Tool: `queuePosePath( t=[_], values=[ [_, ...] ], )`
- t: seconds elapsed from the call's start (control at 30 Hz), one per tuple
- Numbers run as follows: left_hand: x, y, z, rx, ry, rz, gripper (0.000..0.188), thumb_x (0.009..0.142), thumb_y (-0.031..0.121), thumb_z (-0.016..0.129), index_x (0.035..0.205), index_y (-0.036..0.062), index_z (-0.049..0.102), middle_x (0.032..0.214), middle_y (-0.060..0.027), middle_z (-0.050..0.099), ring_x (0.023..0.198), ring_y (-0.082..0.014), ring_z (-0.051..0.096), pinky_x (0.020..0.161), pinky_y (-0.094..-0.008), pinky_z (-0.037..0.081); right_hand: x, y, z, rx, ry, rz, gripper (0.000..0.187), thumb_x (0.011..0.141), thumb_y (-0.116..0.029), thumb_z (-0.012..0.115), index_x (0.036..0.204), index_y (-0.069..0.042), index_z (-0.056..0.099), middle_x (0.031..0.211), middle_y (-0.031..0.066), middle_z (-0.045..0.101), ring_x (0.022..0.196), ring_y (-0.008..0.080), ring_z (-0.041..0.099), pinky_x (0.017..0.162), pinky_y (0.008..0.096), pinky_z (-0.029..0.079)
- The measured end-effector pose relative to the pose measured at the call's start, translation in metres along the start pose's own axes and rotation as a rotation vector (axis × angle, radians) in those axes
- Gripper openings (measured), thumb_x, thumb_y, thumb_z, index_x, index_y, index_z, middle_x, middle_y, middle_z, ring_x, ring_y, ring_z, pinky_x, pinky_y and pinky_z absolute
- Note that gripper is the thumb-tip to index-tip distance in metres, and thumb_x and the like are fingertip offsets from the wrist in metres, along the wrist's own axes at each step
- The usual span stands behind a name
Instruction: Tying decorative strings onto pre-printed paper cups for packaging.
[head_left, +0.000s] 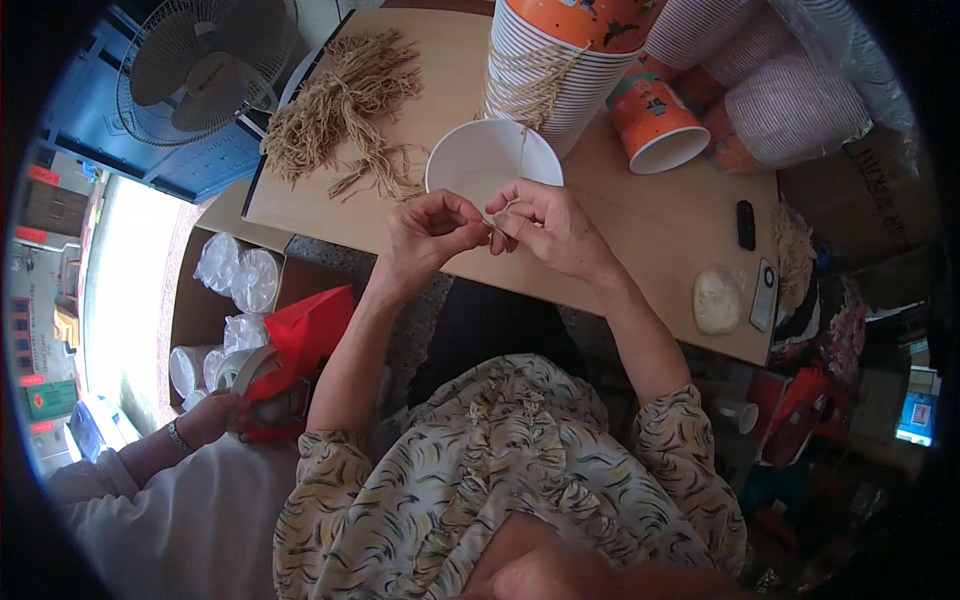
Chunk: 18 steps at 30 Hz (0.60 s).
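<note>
My left hand [432, 235] and my right hand [558, 232] meet over the near edge of the table, fingertips pinched together. Between them is a thin tan cord [509, 205], mostly covered by my fingers. Just behind my hands, a white paper bucket [465, 155] tilts its open mouth toward me. Beyond it rises a tall stack of orange-and-white paper buckets [545, 75], with several tan cords [535, 92] draped across its side. To the left lies a loose heap of tan cords [335, 105], some strands trailing toward the bucket.
More nested paper buckets [790, 115] lie at the far right, partly in plastic. A black object [746, 225], a white bag [718, 300] and a phone-like device [763, 295] rest on the table's right. At left are a fan [200, 75] and a co-worker's hand [208, 418] beside a red bag [312, 330].
</note>
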<state>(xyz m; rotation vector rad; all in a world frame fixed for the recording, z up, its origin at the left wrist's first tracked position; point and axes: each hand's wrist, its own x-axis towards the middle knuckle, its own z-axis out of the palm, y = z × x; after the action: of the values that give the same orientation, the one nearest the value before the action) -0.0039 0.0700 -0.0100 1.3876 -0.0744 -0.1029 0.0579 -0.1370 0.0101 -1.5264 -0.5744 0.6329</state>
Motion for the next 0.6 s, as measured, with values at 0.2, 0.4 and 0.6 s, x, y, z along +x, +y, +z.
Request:
queuePosePath(
  t=[0.2, 0.4, 0.6],
  values=[
    [0.0, 0.0016, 0.0, 0.038, 0.003, -0.001, 0.01, 0.092, 0.004, 0.072, 0.099, 0.0003, 0.067, 0.091, -0.0052, 0.072, 0.085, -0.0108, 0.069, 0.079, -0.0254, 0.057, 0.0008, -0.0035, 0.0018, -0.093, -0.035, 0.02, 0.009, 0.1, -0.006, 0.055, 0.099, 0.002, 0.059, 0.08, 0.005, 0.068, 0.077, 0.01, 0.066, 0.071, 0.0253, 0.053],
    [-0.0009, 0.0026, 0.0004, 0.045, 0.026, -0.041, 0.014, 0.092, 0.005, 0.072, 0.105, -0.0004, 0.068, 0.093, -0.0058, 0.072, 0.087, -0.0117, 0.069, 0.081, -0.0263, 0.057, -0.0003, -0.004, 0.0044, -0.081, -0.008, 0.034, 0.008, 0.1, -0.005, 0.055, 0.099, 0.002, 0.059, 0.081, 0.006, 0.069, 0.077, 0.0104, 0.066, 0.072, 0.0256, 0.053],
    [-0.0003, 0.0018, -0.0006, 0.029, 0.04, -0.08, 0.015, 0.092, 0.005, 0.071, 0.105, -0.0015, 0.068, 0.092, -0.0049, 0.073, 0.085, -0.0093, 0.068, 0.08, -0.0233, 0.055, -0.0007, -0.0014, 0.0, -0.025, 0.018, 0.008, 0.01, 0.1, -0.004, 0.054, 0.103, 0.004, 0.06, 0.083, 0.0067, 0.069, 0.078, 0.0114, 0.067, 0.074, 0.0259, 0.054]
  ],
)
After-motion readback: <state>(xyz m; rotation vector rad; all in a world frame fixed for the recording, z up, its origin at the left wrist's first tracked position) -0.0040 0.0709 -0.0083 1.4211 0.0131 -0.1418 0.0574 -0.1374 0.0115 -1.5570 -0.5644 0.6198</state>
